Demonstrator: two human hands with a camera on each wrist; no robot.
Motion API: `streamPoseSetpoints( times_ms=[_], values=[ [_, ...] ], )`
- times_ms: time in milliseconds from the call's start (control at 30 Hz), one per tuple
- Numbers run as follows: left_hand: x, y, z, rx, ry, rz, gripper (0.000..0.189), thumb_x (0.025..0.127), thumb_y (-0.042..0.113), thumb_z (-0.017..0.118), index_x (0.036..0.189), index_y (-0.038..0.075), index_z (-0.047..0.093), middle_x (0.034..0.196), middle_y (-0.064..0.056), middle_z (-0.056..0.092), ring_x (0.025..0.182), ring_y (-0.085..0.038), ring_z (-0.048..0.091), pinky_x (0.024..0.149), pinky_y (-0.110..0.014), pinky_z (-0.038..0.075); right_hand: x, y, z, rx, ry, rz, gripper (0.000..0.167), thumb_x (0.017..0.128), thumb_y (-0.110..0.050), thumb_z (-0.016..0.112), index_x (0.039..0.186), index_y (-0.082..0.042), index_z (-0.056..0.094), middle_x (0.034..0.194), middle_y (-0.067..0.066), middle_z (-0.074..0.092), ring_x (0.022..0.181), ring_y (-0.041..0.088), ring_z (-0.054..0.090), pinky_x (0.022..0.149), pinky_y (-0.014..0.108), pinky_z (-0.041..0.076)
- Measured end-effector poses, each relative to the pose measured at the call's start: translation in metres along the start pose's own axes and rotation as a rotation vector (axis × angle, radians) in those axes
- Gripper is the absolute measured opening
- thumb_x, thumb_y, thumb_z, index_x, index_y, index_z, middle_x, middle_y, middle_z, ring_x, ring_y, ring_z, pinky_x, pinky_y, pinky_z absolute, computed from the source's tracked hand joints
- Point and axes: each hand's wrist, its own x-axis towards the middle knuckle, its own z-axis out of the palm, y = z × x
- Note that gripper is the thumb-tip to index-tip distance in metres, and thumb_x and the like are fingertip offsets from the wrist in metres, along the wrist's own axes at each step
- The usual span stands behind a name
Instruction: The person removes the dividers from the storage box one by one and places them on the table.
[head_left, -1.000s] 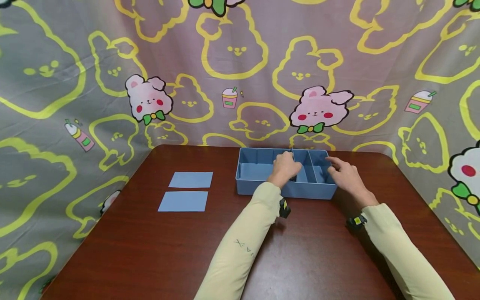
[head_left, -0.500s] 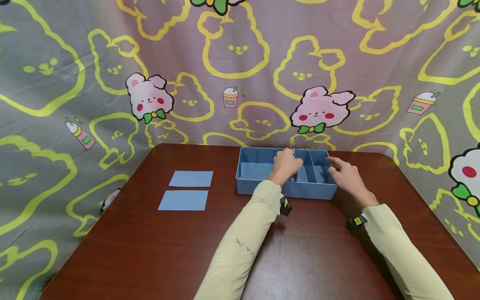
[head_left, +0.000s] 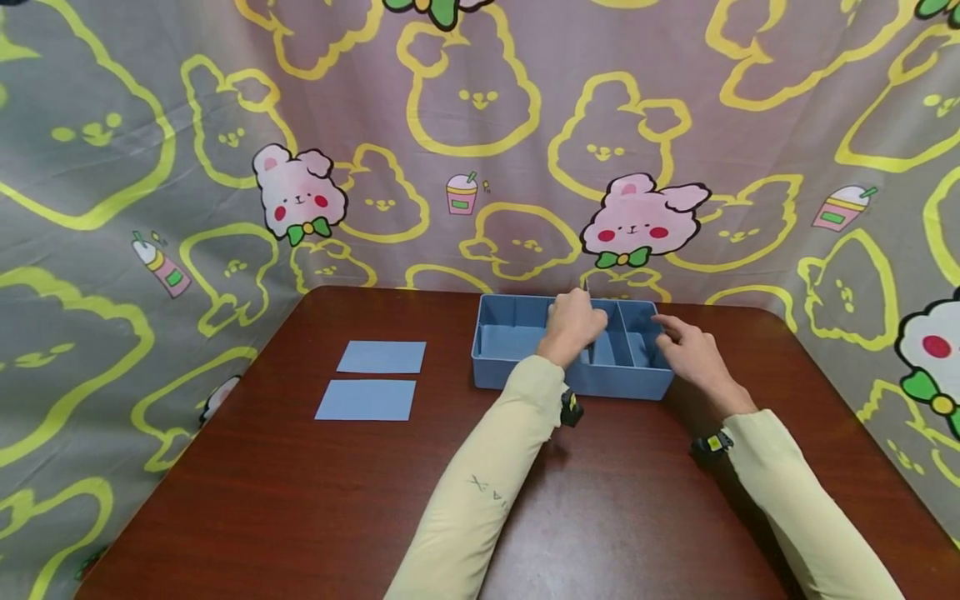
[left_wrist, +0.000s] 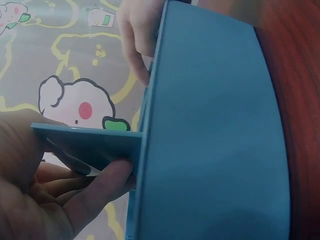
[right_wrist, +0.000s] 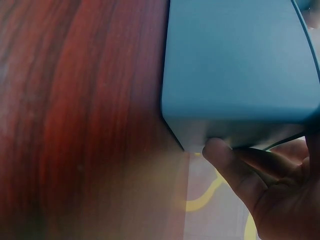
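A long blue divided box (head_left: 517, 375) stands at the back of the table. My left hand (head_left: 573, 327) is over its middle, pinching a thin blue divider (left_wrist: 90, 142) between thumb and fingers. In the left wrist view the divider sticks up well past the box's rim, crosswise to the long wall. My right hand (head_left: 693, 354) holds the right end of the box. The right wrist view has its thumb (right_wrist: 220, 150) pressed on the outer end wall, with the other fingers bent near the rim. Another divider (head_left: 624, 333) stands inside, toward the right end.
Two flat light-blue rectangular panels (head_left: 382, 357) (head_left: 366, 400) lie left of the box, one behind the other. The dark red-brown table (head_left: 300, 500) extends in front of it. A cartoon-printed curtain (head_left: 480, 167) hangs close behind the table and along both sides.
My left hand has risen slightly, and the divider's upper edge now stands higher above the box. The right hand keeps its place at the right end.
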Motion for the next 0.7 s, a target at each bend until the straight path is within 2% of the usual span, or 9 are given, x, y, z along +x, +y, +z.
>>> streamPoseSetpoints(
  times_ms=[167, 300, 533, 567, 633, 700],
  values=[
    [-0.001, 0.003, -0.008, -0.003, 0.03, 0.017, 0.04, 0.092, 0.015, 0.054, 0.053, 0.014, 0.048, 0.042, 0.0, 0.046, 0.034, -0.015, 0.047, 0.035, -0.026, 0.032, 0.0, 0.0, 0.001, 0.005, 0.002, 0.005, 0.046, 0.099, -0.021, 0.038, 0.143, -0.009, 0.049, 0.132, 0.03, 0.057, 0.049, 0.021, 0.042, 0.051, 0.032, 0.036],
    [-0.002, 0.004, -0.014, -0.001, 0.056, 0.045, 0.042, 0.092, 0.016, 0.055, 0.051, 0.014, 0.045, 0.042, 0.0, 0.044, 0.036, -0.015, 0.051, 0.037, -0.026, 0.032, 0.0, -0.002, 0.001, 0.004, 0.004, 0.01, 0.047, 0.099, -0.022, 0.039, 0.143, -0.01, 0.049, 0.133, 0.03, 0.057, 0.05, 0.021, 0.042, 0.052, 0.032, 0.036],
    [-0.001, 0.006, -0.025, 0.016, 0.035, 0.09, 0.044, 0.093, 0.019, 0.055, 0.053, 0.017, 0.035, 0.041, 0.002, 0.036, 0.034, -0.013, 0.045, 0.037, -0.023, 0.027, -0.003, -0.001, 0.001, -0.001, 0.011, 0.009, 0.046, 0.099, -0.02, 0.04, 0.142, -0.009, 0.049, 0.132, 0.031, 0.057, 0.052, 0.021, 0.044, 0.054, 0.032, 0.037],
    [-0.001, 0.006, -0.027, 0.005, 0.022, 0.089, 0.041, 0.093, 0.019, 0.055, 0.056, 0.016, 0.037, 0.042, 0.003, 0.036, 0.034, -0.012, 0.043, 0.037, -0.023, 0.026, -0.003, -0.001, 0.001, -0.004, 0.013, 0.009, 0.046, 0.099, -0.02, 0.04, 0.142, -0.009, 0.049, 0.132, 0.031, 0.057, 0.052, 0.02, 0.044, 0.054, 0.032, 0.036],
    [-0.001, 0.007, -0.031, -0.023, -0.003, 0.079, 0.027, 0.094, 0.02, 0.056, 0.068, 0.014, 0.057, 0.043, 0.003, 0.036, 0.034, -0.012, 0.039, 0.038, -0.023, 0.026, -0.003, -0.001, 0.001, -0.006, 0.014, 0.012, 0.046, 0.099, -0.02, 0.04, 0.142, -0.009, 0.049, 0.133, 0.03, 0.057, 0.052, 0.021, 0.043, 0.054, 0.032, 0.036],
    [-0.001, 0.007, -0.036, -0.059, -0.03, 0.066, 0.015, 0.094, 0.02, 0.057, 0.092, 0.011, 0.069, 0.045, 0.003, 0.036, 0.036, -0.012, 0.038, 0.04, -0.023, 0.028, -0.003, -0.001, 0.002, -0.005, 0.012, 0.016, 0.046, 0.099, -0.021, 0.039, 0.143, -0.01, 0.049, 0.133, 0.03, 0.056, 0.053, 0.021, 0.044, 0.055, 0.032, 0.036]
  ],
)
